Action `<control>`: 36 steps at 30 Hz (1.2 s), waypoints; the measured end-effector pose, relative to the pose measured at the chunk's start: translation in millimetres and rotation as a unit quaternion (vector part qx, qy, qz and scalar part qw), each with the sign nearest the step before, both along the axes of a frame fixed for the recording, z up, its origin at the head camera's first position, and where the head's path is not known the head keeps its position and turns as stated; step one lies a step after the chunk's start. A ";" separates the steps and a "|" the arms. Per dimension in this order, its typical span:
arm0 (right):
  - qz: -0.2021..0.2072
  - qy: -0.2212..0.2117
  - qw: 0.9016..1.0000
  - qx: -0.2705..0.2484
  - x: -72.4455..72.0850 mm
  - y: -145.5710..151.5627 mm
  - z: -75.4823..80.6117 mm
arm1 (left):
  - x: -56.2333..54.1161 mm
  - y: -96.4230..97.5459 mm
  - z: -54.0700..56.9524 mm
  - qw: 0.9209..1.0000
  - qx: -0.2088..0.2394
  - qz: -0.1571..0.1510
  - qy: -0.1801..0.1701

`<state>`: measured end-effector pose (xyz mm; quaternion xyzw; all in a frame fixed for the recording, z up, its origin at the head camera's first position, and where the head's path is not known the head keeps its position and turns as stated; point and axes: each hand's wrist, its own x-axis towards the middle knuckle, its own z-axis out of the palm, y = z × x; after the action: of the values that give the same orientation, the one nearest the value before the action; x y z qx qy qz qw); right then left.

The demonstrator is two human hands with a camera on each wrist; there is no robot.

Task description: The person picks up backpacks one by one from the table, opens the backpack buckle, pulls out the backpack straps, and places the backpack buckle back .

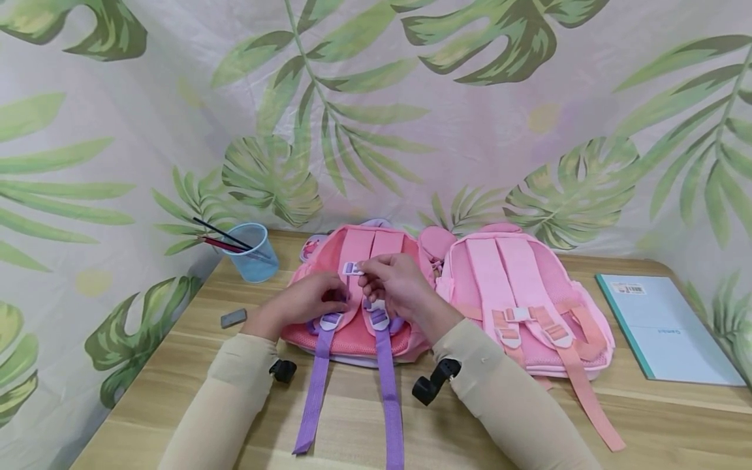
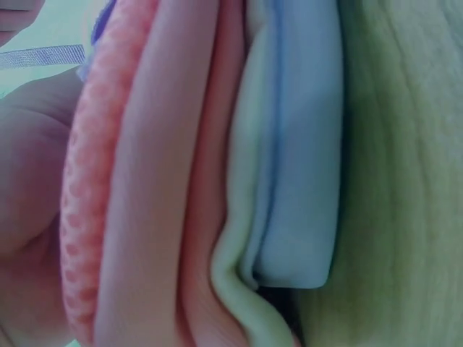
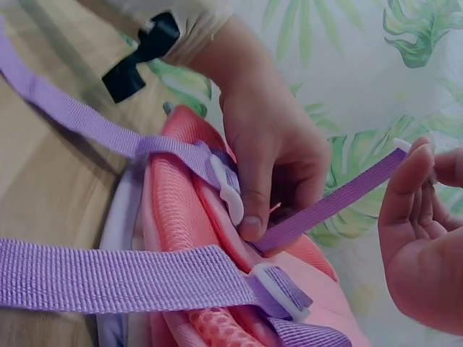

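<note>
A coral-pink backpack (image 1: 317, 264) lies back panel up, with two purple webbing straps (image 1: 388, 391) trailing toward the near edge through white adjusters (image 1: 379, 320). My right hand (image 1: 399, 287) pinches a white plastic buckle (image 1: 352, 268) above the bag. From that buckle a short purple chest strap (image 3: 333, 199) runs taut down to the shoulder strap, where my left hand (image 1: 314, 297) pinches its lower end between thumb and fingers. In the left wrist view, the bag's mesh edge (image 2: 87, 195) covers most of that hand's work.
A second pink backpack (image 1: 470, 281) with peach straps lies to the right, beside a light-blue notebook (image 1: 675, 326). Left of the bags stand a blue mesh cup (image 1: 255, 258) with pencils and a grey eraser (image 1: 234, 318). A leaf-patterned curtain (image 1: 364, 117) closes off the back.
</note>
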<state>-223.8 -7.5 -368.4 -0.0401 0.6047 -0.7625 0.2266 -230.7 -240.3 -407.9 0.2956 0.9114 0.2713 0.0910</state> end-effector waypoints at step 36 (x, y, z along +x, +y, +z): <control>0.051 0.006 0.999 0.014 -0.8 13.6 -15.6 | 12.0 3.2 32.8 0.973 0.209 0.037 0.086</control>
<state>-224.7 6.1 -384.1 -0.0717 0.6138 -0.7412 0.2621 -218.7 -237.1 -375.1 0.2964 0.8494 0.4324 -0.0615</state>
